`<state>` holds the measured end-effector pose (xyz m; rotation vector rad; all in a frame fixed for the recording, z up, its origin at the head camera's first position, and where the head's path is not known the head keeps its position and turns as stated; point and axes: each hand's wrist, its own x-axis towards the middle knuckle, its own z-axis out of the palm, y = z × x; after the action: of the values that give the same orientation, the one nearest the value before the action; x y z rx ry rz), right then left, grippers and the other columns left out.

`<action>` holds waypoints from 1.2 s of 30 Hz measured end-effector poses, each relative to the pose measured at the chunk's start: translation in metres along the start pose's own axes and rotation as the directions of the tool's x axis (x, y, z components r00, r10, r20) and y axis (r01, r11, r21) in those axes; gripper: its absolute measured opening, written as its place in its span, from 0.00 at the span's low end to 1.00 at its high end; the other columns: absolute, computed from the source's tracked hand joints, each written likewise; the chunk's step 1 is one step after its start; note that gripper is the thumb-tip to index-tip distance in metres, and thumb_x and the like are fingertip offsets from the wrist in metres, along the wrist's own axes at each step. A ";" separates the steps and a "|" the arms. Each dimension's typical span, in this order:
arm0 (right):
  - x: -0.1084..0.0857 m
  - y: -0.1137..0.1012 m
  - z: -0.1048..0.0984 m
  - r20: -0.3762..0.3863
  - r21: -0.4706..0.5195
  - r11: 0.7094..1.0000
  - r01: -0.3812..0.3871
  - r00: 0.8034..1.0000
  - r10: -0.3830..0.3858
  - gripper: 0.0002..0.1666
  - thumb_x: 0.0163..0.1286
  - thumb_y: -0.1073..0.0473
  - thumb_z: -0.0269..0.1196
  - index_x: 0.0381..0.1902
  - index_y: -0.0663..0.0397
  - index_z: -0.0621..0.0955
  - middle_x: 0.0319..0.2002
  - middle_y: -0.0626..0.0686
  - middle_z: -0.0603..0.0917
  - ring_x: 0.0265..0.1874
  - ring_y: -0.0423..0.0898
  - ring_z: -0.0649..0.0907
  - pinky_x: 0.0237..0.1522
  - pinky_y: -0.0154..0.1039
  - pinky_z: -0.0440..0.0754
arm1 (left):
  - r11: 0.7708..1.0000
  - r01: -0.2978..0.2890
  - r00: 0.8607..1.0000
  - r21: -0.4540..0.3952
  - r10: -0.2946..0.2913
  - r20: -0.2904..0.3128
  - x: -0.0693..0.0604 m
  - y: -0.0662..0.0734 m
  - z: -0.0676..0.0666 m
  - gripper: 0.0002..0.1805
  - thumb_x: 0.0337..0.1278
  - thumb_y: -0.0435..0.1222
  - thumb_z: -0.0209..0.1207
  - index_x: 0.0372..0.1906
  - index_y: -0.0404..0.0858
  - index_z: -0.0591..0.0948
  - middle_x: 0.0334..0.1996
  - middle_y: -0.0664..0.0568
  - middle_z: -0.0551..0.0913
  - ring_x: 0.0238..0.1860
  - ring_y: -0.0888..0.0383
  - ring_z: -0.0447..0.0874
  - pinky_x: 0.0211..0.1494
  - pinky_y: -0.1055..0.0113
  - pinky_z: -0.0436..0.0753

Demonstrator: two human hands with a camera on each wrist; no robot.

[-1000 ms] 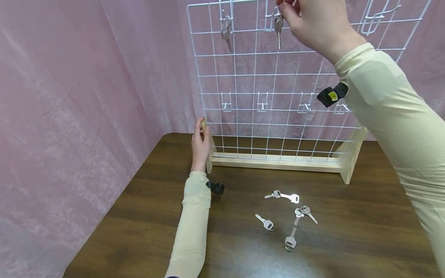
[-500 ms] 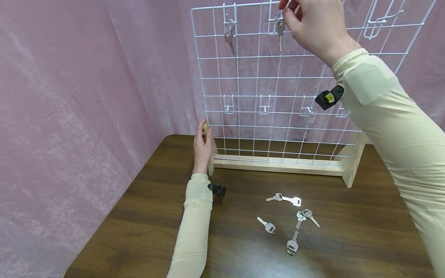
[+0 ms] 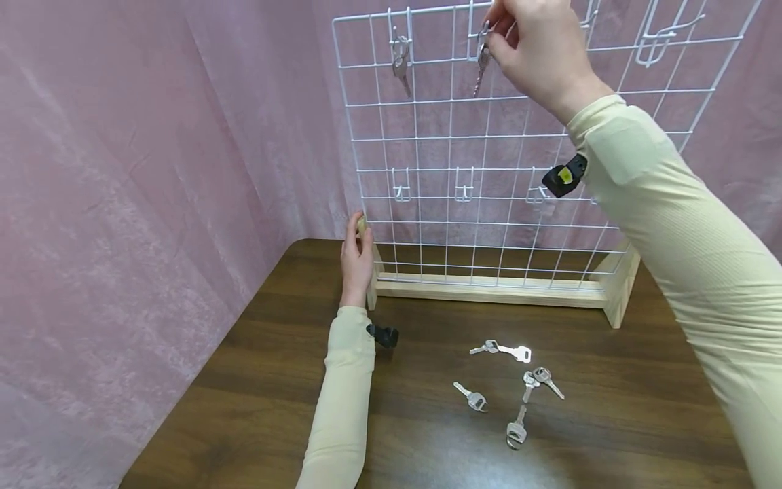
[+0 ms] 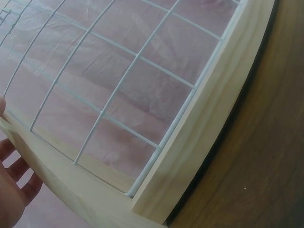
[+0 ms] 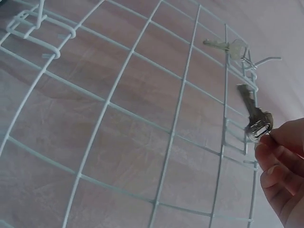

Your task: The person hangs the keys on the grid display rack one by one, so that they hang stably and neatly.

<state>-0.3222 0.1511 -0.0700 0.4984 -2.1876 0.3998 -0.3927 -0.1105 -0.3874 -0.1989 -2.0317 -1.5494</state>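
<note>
My right hand (image 3: 540, 58) pinches the ring of a silver key (image 3: 482, 61) at the second hook along the top of a white wire grid rack (image 3: 452, 138). The right wrist view shows this key (image 5: 257, 116) dangling below thumb and fingertips; whether its ring is over the hook is hard to tell. Another key (image 3: 400, 66) hangs from the leftmost upper hook. At the rack's left end, my left hand (image 3: 356, 265) grips the wooden side support (image 4: 52, 178), thumb on one side and fingers on the other.
Several loose keys (image 3: 516, 432) lie on the brown wooden table (image 3: 427, 441) in front of the rack. Lower down on the grid is a row of short hooks (image 3: 463, 193). A long hook (image 3: 675, 30) juts out at upper right. Pink cloth (image 3: 122, 170) hangs behind.
My right hand has shifted slightly left, and the key it pinches now hangs tilted instead of straight down. My left hand stays on the support.
</note>
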 end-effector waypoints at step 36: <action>-0.006 0.011 0.007 -0.051 0.072 0.996 -0.060 0.997 0.064 0.19 0.70 0.59 0.53 0.55 0.57 0.78 0.39 0.41 0.77 0.28 0.20 0.64 0.37 0.20 0.65 | 1.000 -0.008 1.000 -0.008 0.008 0.009 0.000 -0.002 0.001 0.20 0.73 0.48 0.47 0.67 0.60 0.67 0.48 0.44 0.78 0.49 0.50 0.73 0.46 0.55 0.76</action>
<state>-0.3294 0.1587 -0.0801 0.4539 -2.1477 0.5198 -0.3937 -0.1104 -0.3892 -0.2173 -2.0300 -1.5545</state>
